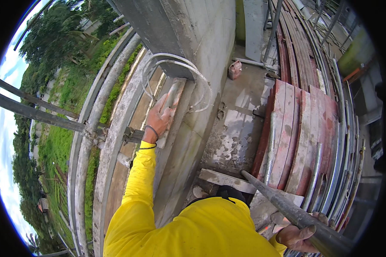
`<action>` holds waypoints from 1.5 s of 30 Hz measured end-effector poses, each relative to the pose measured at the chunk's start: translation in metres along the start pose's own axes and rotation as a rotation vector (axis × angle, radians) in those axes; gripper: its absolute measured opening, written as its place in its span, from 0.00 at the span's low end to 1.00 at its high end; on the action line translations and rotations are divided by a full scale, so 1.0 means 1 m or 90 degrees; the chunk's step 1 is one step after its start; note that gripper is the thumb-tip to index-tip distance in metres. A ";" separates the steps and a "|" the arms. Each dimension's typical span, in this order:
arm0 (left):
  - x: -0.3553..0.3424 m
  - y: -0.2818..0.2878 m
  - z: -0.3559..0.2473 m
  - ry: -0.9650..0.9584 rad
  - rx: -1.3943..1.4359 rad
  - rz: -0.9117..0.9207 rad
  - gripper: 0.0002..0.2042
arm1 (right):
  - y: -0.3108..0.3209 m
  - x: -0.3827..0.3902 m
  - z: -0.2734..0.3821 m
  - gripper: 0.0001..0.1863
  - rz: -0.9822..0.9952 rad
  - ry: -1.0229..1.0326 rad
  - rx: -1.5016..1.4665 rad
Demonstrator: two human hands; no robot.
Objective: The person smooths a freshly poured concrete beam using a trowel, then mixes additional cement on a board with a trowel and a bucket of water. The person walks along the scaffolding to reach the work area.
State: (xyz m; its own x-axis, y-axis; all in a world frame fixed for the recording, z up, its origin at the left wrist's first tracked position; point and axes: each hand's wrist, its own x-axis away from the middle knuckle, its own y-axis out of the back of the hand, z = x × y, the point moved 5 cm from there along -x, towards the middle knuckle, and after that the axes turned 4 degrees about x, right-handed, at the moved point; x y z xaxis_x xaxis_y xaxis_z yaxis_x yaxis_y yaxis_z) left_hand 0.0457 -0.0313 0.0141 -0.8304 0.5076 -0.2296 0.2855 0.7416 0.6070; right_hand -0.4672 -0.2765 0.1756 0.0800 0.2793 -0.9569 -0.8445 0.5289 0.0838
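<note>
My left hand reaches forward onto a short wooden board lying on the concrete ledge. Its thumb and forefinger close around the near end of a short grey rod-like piece; the other fingers are partly hidden. A loose coil of pale cable hangs over the ledge just beyond it. Low on the right, my right hand wraps around a long grey metal pipe. That pipe slants from the lower right corner up toward the middle, passing over the floor near my body.
Stacked reddish planks and metal tubes lie to the right. A stained plastic jug stands on the wet concrete floor. A concrete wall rises ahead. Scaffold pipes run along the open left side above greenery.
</note>
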 end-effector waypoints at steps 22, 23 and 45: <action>-0.008 0.016 0.008 0.038 -0.011 0.026 0.29 | -0.005 -0.004 0.010 0.41 -0.010 -0.057 -0.045; -0.008 0.019 0.007 0.050 -0.006 0.020 0.29 | -0.005 -0.003 0.010 0.41 -0.012 -0.057 -0.049; 0.013 -0.004 0.035 0.108 -0.060 -0.073 0.31 | -0.005 -0.002 0.011 0.48 -0.016 -0.053 -0.131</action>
State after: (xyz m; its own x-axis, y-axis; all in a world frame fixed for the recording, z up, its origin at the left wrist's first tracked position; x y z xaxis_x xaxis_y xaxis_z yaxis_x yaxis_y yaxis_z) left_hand 0.0500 -0.0120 -0.0175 -0.9257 0.3352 -0.1751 0.1448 0.7420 0.6546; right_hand -0.4573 -0.2713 0.1804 0.1381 0.3384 -0.9308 -0.9313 0.3641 -0.0058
